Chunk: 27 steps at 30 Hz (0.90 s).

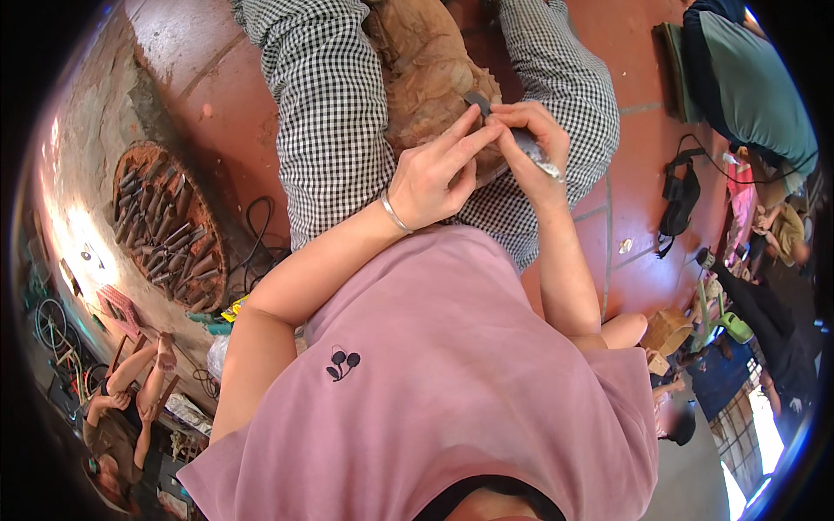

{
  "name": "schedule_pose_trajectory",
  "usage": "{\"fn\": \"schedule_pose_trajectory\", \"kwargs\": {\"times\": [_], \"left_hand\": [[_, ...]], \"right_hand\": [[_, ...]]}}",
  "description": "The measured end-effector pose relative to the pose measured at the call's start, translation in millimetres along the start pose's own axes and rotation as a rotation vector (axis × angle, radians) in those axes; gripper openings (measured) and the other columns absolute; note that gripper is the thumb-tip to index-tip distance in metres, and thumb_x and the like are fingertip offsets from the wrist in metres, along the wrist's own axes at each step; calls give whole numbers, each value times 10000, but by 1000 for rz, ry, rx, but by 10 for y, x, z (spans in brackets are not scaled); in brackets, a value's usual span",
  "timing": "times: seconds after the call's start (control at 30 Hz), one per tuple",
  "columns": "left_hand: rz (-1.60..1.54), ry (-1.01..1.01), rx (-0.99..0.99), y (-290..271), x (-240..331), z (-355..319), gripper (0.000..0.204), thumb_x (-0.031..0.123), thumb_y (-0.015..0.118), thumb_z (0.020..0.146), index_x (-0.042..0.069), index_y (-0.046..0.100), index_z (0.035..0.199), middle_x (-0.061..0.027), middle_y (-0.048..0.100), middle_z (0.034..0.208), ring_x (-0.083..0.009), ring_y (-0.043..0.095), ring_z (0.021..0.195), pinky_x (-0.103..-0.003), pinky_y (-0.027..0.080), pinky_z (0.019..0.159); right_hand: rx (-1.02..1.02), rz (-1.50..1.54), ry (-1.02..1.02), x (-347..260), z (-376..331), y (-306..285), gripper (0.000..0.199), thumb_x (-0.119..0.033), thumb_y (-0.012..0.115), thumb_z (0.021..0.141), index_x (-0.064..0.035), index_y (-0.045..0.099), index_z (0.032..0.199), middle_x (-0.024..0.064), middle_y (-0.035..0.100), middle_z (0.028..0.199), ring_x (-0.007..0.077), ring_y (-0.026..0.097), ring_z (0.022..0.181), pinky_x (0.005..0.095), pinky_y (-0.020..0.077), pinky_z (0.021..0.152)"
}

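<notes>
A pale brown carved wooden piece (424, 65) with an uneven surface rests between my knees. My right hand (537, 143) is closed on a carving tool whose flat dark blade (477, 103) lies over the wood. A shiny, silvery wrapped part (546, 165) shows in the right palm, in line with the blade; the fingers hide the middle. My left hand (434, 178), wearing a bracelet, reaches across from the left. Its foremost fingers are stretched out to the blade and the right fingertips, while its thumb stands apart. Exactly where these fingertips touch is hidden.
A round tray (217, 260) full of wooden-handled tools is on my left, near a black cable (254, 230). A black strapped item (680, 193) lies on the red tile floor (638, 143). People sit on both sides, including one in green (756, 87) at the far right.
</notes>
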<state>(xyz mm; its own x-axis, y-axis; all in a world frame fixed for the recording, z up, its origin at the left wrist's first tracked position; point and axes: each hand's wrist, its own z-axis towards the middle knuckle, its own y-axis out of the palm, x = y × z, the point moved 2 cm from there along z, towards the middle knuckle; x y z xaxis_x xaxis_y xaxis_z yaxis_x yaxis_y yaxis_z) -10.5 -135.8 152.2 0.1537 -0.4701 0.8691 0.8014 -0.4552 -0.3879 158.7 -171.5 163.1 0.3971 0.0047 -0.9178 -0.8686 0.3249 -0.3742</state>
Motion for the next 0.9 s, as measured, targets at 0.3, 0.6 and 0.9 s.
{"fn": "schedule_pose_trajectory", "kwargs": {"times": [0.3,0.6,0.9], "left_hand": [[10,34,-22,37,-63,9,604,-43,647,767,132,619,1345,-227,564,1400,-272,734,747,-329,612,647],[36,31,-61,-3,-72,13,609,-78,626,774,78,593,1361,-222,564,1408,-252,740,784,-295,603,624],[-30,-3,11,-13,-85,29,564,-111,615,764,28,601,1311,-231,574,1396,-176,716,666,-258,577,571]], "right_hand": [[-10,20,14,16,-29,15,113,-33,744,814,16,726,914,134,721,982,220,681,907,314,532,813],[14,-64,-11,20,-95,60,134,-12,741,797,23,720,925,143,723,1002,231,697,895,315,549,778],[39,-154,-150,-172,-6,135,162,16,740,769,7,718,930,143,716,972,262,710,869,332,563,751]]}}
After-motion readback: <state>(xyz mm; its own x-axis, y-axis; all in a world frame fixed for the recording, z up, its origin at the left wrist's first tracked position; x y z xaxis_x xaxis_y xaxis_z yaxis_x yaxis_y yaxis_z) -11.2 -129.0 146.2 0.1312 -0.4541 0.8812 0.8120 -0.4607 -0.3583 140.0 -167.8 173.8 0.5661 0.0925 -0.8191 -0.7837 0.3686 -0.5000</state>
